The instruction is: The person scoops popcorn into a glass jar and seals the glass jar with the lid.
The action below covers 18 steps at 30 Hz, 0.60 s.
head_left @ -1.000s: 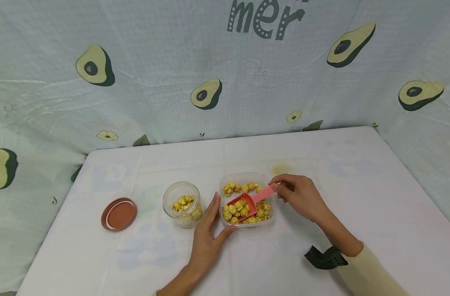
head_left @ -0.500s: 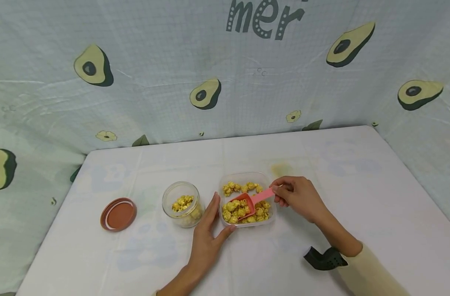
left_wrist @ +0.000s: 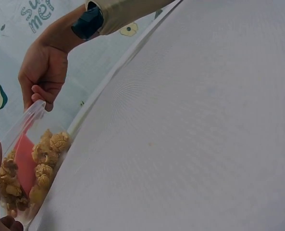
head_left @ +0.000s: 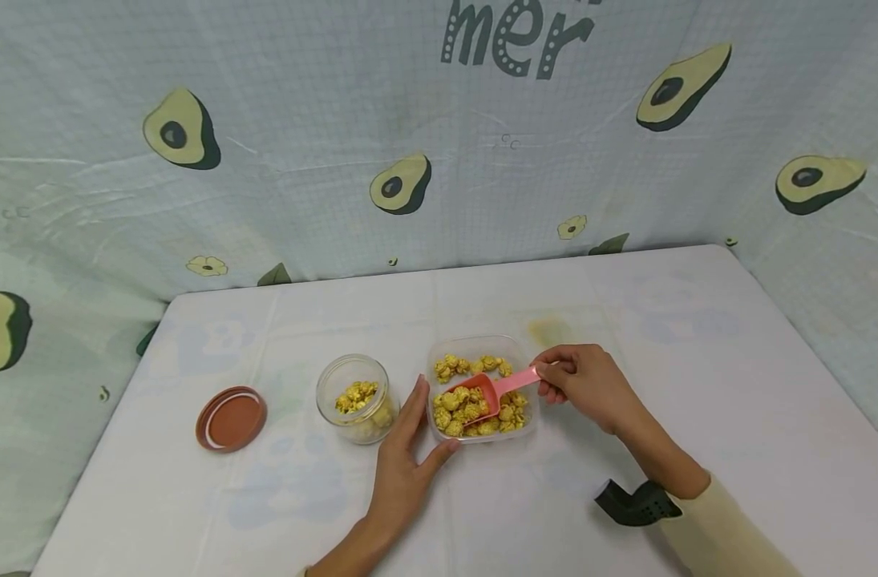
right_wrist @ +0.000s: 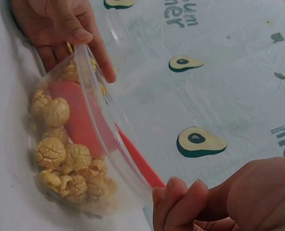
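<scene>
Head view, from left to right: a round brown lid (head_left: 232,418) lies flat on the white table (head_left: 698,361), low at the left of the frame. Next to it, a bit apart, stands a small clear glass jar (head_left: 354,397) with some yellow popcorn inside. Just right of the jar is the left hand (head_left: 404,465), low in the middle of the frame. Its fingers are straight and spread a little. They rest flat against the left wall of a clear plastic box (head_left: 482,390) full of yellow popcorn (head_left: 475,409), and the thumb touches the near corner of the box. The hand does not wrap around anything.

A pink plastic scoop (head_left: 482,391) sits in the box with popcorn in its bowl. Its handle sticks out over the right rim. The right hand (head_left: 586,385), in the middle right of the frame, pinches the end of that handle with curled fingers and thumb. A dark strap sits on the wrist, next to a cream sleeve.

Left wrist view: the box shows at the lower left, with the pink scoop among the popcorn, and the right hand is at the upper left over the rim.

Right wrist view: the left hand is at the upper left, fingers touching the box wall.
</scene>
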{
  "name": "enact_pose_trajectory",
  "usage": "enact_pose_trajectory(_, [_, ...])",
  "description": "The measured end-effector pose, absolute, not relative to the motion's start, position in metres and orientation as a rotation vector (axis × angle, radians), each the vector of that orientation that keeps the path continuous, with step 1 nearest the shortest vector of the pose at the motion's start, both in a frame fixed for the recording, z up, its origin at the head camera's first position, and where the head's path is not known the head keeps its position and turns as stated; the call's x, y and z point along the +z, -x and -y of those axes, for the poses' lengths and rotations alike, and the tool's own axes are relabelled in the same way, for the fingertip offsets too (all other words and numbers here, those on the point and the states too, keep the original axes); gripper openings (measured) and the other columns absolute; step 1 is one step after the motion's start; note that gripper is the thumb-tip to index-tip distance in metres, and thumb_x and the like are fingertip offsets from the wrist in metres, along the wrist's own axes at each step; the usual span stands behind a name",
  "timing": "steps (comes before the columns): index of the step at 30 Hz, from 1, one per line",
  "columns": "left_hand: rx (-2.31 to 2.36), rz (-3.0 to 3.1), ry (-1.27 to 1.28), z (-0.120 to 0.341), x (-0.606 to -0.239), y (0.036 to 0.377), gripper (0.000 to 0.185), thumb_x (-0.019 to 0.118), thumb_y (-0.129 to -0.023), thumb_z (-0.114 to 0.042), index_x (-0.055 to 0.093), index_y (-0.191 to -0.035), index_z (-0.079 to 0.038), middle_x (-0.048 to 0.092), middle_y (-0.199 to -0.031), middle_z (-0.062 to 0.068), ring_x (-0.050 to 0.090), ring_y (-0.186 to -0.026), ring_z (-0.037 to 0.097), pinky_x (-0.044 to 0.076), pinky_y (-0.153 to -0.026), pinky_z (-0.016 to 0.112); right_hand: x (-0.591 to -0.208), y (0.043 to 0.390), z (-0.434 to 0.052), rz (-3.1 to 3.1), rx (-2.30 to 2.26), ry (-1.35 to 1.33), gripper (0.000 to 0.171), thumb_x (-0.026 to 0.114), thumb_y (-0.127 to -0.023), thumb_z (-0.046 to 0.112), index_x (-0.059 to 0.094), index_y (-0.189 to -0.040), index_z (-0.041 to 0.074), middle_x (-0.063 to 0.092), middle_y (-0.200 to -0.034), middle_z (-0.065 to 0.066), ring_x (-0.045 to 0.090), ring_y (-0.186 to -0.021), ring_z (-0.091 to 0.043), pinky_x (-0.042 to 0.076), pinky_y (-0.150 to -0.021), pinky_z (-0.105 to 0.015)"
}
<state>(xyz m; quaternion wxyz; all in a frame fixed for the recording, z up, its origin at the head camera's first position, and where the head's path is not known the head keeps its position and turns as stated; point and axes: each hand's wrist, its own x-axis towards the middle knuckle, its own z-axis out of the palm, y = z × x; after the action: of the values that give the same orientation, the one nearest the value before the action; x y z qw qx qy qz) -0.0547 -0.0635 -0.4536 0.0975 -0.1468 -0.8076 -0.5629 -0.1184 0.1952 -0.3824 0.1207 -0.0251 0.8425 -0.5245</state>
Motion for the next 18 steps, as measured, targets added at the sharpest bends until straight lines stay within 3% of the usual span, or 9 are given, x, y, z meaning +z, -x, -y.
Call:
enact_pose_trajectory(10, [-1.687, 2.384, 0.442, 0.0629, -0.4549, 0.0548, 0.08, 0.075, -0.082, -0.015, 0.032, -0.149, -0.005, 0.028, -0.154, 0.006, 0.027, -0.14, 0.019, 0.025, -0.111, 0.024, -0.3808, 0.1174, -0.1991, -2.529, -1.472, 0.22, 0.013, 0.06, -0.095, 0.014, 0.066, -0.1, 0.004, 0.061, -0.069, -0.015, 0.054, -0.06, -0.021, 0.049, -0.05, -0.029])
enact_pose_trajectory(18, [-1.695, 2.382, 0.44, 0.0636, -0.4548, 0.0551, 0.08, 0.075, -0.082, -0.015, 0.032, -0.149, -0.006, 0.028, -0.154, 0.007, 0.026, -0.14, 0.018, 0.024, -0.112, 0.023, -0.3823, 0.1183, -0.1962, -2.497, -1.455, 0.158, 0.015, 0.06, -0.096, 0.014, 0.066, -0.1, 0.001, 0.062, -0.069, -0.014, 0.056, -0.061, -0.027, 0.046, -0.049, -0.025])
